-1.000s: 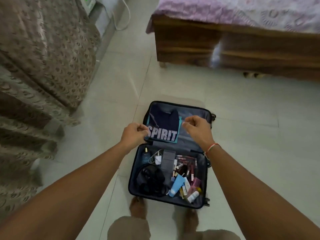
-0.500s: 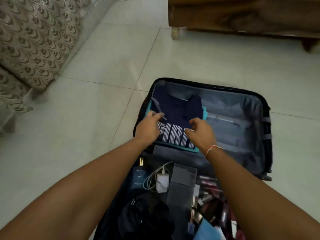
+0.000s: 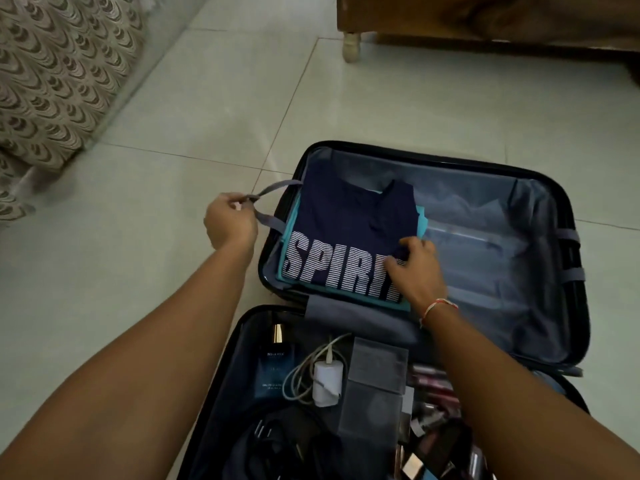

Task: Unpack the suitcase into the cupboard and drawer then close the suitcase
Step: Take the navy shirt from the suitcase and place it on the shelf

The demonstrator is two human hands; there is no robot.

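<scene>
Two hands: left (image 3: 230,221) pinches woven strap (image 3: 268,221); right (image 3: 414,268) on folded navy shirt (image 3: 346,230).

Bare lining (image 3: 485,271) is left free right of the folded shirt (image 3: 346,230); the near half is crowded by charger (image 3: 327,379) and cosmetics (image 3: 433,393).
</scene>
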